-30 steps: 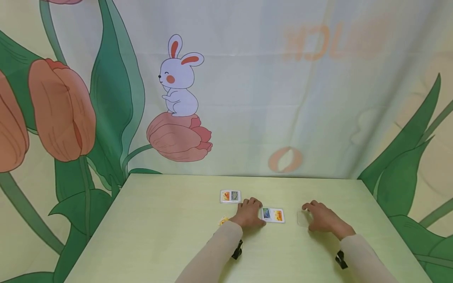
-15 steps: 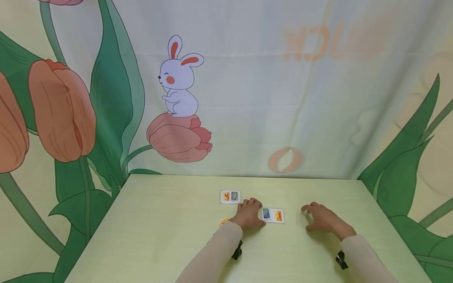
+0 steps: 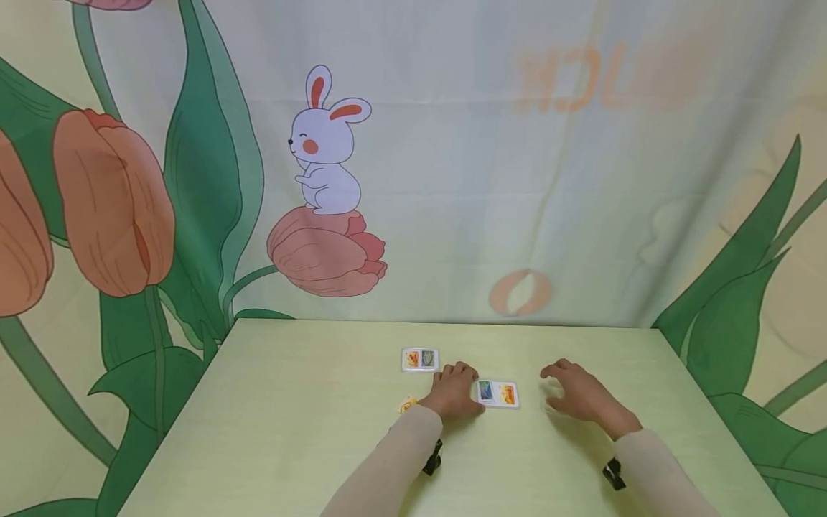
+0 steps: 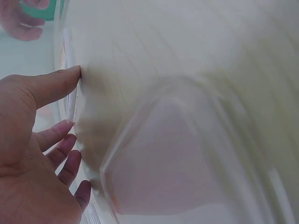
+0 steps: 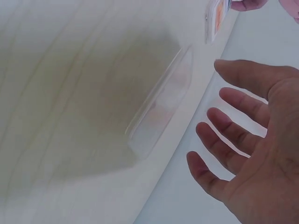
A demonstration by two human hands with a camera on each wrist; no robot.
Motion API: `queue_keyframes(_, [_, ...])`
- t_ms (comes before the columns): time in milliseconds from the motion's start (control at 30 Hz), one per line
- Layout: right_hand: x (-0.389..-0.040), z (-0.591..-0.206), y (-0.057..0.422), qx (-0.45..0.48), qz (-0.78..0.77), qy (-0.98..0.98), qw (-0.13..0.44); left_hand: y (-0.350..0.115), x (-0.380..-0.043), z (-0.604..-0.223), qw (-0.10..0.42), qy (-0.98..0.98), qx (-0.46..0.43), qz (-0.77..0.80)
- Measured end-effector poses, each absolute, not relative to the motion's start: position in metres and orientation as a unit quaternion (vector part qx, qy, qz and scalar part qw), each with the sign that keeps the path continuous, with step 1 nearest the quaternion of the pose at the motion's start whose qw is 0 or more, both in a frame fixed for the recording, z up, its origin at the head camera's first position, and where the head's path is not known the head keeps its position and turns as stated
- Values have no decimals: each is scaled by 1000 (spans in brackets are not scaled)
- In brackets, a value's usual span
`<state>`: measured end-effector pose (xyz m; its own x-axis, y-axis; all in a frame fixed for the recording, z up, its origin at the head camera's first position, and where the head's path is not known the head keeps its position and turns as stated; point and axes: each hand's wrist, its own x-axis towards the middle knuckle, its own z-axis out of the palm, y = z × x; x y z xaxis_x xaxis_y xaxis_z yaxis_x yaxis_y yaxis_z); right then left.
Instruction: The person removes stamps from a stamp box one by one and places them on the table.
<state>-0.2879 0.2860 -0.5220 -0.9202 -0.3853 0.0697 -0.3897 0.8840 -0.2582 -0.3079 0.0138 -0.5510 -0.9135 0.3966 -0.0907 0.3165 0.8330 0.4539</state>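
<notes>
In the head view my left hand (image 3: 454, 390) rests at the left end of a clear case of picture cards (image 3: 500, 394). The left wrist view shows its thumb and relaxed fingers (image 4: 69, 164) spread beside the case edge, with no visible curl around it. My right hand (image 3: 580, 391) hovers at the right, fingers apart and holding nothing. Below and beside it, a flat clear plastic piece (image 5: 161, 105) lies on the table in the right wrist view. It is barely visible in the head view.
A second clear card case (image 3: 420, 360) lies behind the left hand. A yellow printed item (image 3: 408, 403) is partly hidden by the left wrist; a clear container (image 4: 173, 158) looms large in the left wrist view. The table (image 3: 291, 416) ends at a printed curtain (image 3: 439, 179).
My right hand has come up off the clear plastic piece and shifted slightly left and away from me. The left hand and both card cases have stayed in place.
</notes>
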Motion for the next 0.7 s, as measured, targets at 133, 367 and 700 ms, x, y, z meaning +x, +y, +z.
queue_keyframes(133, [-289,-523,280,207,159,-965,31,14,-308,-552,88,953,188,222])
queue_keyframes(367, [-293,-526,269,190,262,-946,3,13,-307,-549,91,952,188,223])
queue_keyframes(700, [-298,-537,255,137,319,-938,-3,14,-305,-547,90,953,185,222])
